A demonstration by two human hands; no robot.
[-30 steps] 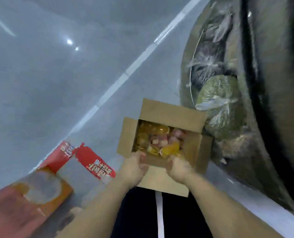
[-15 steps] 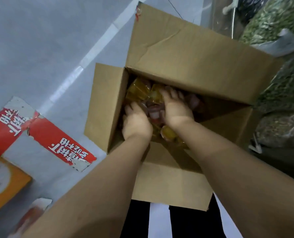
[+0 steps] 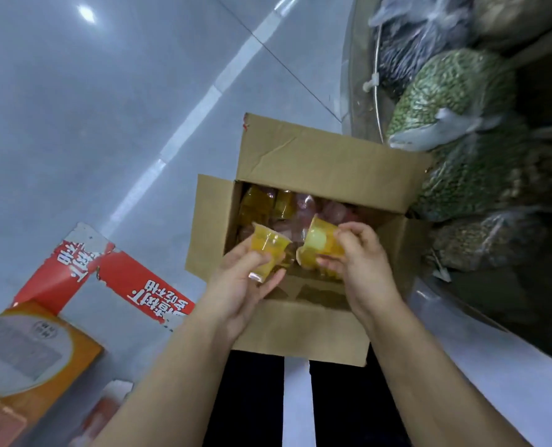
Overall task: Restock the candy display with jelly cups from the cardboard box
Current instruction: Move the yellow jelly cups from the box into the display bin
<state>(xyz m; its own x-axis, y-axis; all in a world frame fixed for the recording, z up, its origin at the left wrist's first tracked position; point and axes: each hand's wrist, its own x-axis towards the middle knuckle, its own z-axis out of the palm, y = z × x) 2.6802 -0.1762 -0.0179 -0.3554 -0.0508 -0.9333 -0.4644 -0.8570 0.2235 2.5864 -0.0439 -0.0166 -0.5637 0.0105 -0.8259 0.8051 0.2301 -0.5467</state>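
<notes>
The left hand (image 3: 236, 285) holds a yellow jelly cup (image 3: 268, 250) in its fingers, just above the open cardboard box (image 3: 326, 166). The right hand (image 3: 361, 262) pinches another yellow cup (image 3: 320, 243) beside it. More cups (image 3: 268, 204) lie inside the box.

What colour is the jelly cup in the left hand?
Translucent yellow-orange, seen in the head view: jelly cup held by the left hand.
</notes>
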